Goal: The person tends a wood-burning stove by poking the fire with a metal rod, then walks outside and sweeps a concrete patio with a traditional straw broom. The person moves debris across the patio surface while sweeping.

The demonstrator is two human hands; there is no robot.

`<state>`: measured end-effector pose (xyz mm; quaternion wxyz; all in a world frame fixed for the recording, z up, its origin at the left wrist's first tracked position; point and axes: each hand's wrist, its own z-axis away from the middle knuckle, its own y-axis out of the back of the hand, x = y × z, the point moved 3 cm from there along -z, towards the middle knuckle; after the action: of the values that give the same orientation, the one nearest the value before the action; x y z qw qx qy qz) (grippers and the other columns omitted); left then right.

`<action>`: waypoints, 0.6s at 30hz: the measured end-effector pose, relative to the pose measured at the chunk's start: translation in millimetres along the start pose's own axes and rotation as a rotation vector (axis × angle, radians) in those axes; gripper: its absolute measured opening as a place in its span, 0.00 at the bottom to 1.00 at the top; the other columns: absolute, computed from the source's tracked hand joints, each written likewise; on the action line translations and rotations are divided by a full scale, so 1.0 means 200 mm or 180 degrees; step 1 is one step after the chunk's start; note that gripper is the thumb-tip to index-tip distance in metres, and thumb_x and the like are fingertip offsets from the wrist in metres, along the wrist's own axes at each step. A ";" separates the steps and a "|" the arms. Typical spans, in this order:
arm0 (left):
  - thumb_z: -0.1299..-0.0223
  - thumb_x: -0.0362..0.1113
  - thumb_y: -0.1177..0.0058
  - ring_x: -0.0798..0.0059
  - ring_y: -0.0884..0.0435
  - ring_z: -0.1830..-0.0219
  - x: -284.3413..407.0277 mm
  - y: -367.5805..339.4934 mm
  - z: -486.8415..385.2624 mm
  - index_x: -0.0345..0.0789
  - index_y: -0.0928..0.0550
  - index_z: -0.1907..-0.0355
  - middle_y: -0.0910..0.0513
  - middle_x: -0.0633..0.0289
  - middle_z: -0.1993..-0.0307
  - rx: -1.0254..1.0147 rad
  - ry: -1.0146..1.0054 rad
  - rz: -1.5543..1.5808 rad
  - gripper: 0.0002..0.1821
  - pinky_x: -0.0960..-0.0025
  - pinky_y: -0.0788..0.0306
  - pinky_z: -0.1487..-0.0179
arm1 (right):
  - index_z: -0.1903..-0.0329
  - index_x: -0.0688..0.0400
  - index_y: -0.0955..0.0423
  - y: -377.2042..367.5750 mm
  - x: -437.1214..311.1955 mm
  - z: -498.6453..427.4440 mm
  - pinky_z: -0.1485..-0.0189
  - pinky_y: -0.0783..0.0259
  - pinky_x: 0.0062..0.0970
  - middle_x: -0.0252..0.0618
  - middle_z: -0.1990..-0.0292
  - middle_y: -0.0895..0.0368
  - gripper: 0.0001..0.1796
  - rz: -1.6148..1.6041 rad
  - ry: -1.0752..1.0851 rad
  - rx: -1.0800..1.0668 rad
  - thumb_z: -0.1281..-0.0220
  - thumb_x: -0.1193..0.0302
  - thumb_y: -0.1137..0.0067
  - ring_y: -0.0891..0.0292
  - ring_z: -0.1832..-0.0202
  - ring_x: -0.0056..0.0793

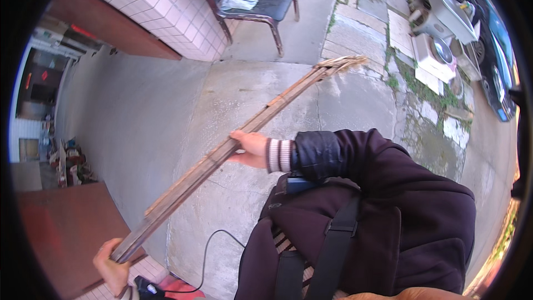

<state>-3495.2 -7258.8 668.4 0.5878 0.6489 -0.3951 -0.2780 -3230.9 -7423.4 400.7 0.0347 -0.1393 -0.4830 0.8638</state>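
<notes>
A long, weathered wooden board (pixel 208 160) slants from the lower left to the upper centre, held above the concrete floor. Its far end is split and frayed into pale, straw-like fibres. My left hand (pixel 111 264) grips the near end at the lower left. Around the board's middle, my right hand (pixel 250 148) is closed, thumb on top, some fingers hidden beneath. A dark cable (pixel 205 254) hangs in a curve between my left wrist and my dark jacket.
A dark padded chair (pixel 266 2) with cloths on it stands by the pink tiled wall (pixel 166 4). A reddish-brown panel (pixel 66 233) is at lower left, clutter (pixel 73 164) beyond it. Stone slabs (pixel 358 29), basins and a white sink (pixel 449 6) lie right, near a parked car (pixel 491 50).
</notes>
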 end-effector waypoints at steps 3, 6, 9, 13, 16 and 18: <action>0.68 0.19 0.54 0.76 0.27 0.73 -0.01 0.36 0.24 0.30 0.24 0.71 0.26 0.62 0.79 0.0247 0.0078 -0.0145 0.14 0.77 0.35 0.67 | 0.57 0.67 0.42 -0.29 0.15 0.00 0.49 0.33 0.37 0.45 0.55 0.38 0.14 -0.0219 -0.0375 -0.0605 0.38 0.67 0.62 0.35 0.53 0.38; 0.65 0.22 0.51 0.71 0.24 0.71 0.06 0.59 0.47 0.30 0.24 0.67 0.24 0.57 0.75 0.0164 0.0888 -0.0782 0.15 0.73 0.32 0.67 | 0.61 0.65 0.39 -0.48 0.22 0.02 0.44 0.36 0.37 0.44 0.56 0.40 0.11 -0.0442 -0.0676 -0.1254 0.39 0.69 0.60 0.37 0.52 0.38; 0.58 0.28 0.46 0.69 0.22 0.68 0.22 0.63 0.53 0.31 0.25 0.61 0.22 0.53 0.71 -0.0430 0.1160 -0.1712 0.16 0.69 0.29 0.67 | 0.63 0.63 0.39 -0.53 0.23 -0.10 0.45 0.35 0.38 0.43 0.58 0.38 0.10 -0.0597 -0.0796 -0.1811 0.41 0.69 0.57 0.36 0.53 0.37; 0.72 0.17 0.51 0.66 0.25 0.73 0.54 0.21 0.35 0.32 0.24 0.66 0.25 0.58 0.75 0.0791 -0.0249 -0.1547 0.21 0.72 0.32 0.68 | 0.63 0.59 0.38 -0.34 0.08 -0.55 0.48 0.34 0.38 0.40 0.62 0.34 0.09 -0.0441 -0.0429 -0.1983 0.43 0.68 0.53 0.33 0.55 0.35; 0.72 0.26 0.51 0.61 0.27 0.81 0.76 -0.35 0.18 0.36 0.25 0.68 0.27 0.57 0.84 0.0595 -0.0339 -0.2122 0.18 0.62 0.34 0.76 | 0.60 0.61 0.38 0.02 -0.13 -0.84 0.50 0.34 0.41 0.42 0.61 0.32 0.14 0.0141 -0.0066 -0.0727 0.43 0.64 0.55 0.32 0.56 0.37; 0.70 0.27 0.50 0.61 0.28 0.83 0.76 -0.45 0.10 0.38 0.25 0.70 0.28 0.58 0.85 0.0340 -0.0241 -0.2253 0.15 0.61 0.36 0.78 | 0.60 0.61 0.38 0.21 -0.22 -0.87 0.51 0.33 0.42 0.43 0.61 0.31 0.14 0.0452 -0.0161 -0.0334 0.43 0.63 0.56 0.31 0.56 0.37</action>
<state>-3413.4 -7397.9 592.6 0.4053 0.7646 -0.1813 -0.4671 -3138.2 -7310.6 288.2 -0.0461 -0.1529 -0.5172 0.8408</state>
